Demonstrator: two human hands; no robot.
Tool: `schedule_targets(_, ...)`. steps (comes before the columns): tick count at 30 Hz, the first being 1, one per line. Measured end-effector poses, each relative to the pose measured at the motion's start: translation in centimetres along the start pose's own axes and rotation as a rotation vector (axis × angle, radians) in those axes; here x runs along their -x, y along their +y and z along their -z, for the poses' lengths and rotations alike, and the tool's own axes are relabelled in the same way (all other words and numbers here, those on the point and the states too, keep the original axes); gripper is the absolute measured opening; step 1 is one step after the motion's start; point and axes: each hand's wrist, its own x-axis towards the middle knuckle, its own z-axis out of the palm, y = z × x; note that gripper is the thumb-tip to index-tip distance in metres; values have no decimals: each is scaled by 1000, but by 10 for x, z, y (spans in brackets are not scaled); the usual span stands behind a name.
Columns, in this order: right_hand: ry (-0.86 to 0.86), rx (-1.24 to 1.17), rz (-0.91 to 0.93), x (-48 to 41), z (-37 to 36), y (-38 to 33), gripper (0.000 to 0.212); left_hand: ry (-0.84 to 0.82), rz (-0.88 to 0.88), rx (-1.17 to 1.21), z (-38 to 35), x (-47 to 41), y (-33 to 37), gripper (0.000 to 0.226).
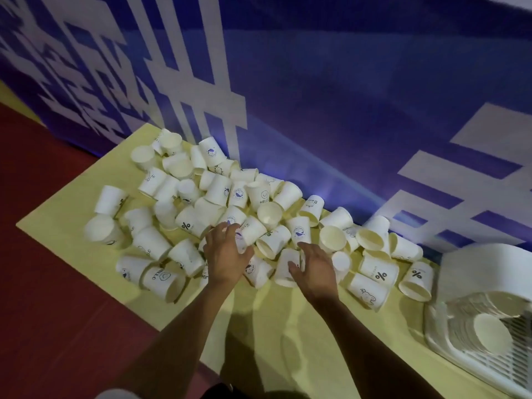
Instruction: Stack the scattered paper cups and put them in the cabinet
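1. Blue backdrop with white block lettering: stands upright along the table's far edge, and cups lie against its foot.
2. Pale yellow tabletop: carries the cups and the container.
3. White slatted plastic container: sits at the table's right end and is blurred. A round white cup shape shows inside. It is probably the collecting point, but whether it is the cabinet cannot be told.
4. Heap of white printed paper cups: scattered loose, mostly on their sides, with none nested. The stacking looks barely begun.
5. Left hand: knuckles up, fingertips bent over a whale-print cup at the heap's near edge. Whether it actually clasps the cup cannot be told.
6. Right hand: fingers slack and spread, thumb against a tipped plain cup, apparently ready to take it for nesting.
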Motion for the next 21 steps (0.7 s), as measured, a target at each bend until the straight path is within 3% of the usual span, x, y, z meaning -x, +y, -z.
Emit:
schedule_targets(10,-183,169,154,-4,-58,-28,68,-210,103,154,1,-11,-37,77)
schedule_targets(15,-235,354,147,-1,-77,-39,62,-256,131,291,5,-11,-39,76)
schedule_targets(21,-259,327,93,-2,-82,-47,56,-257,154,363,10,-7,-41,78)
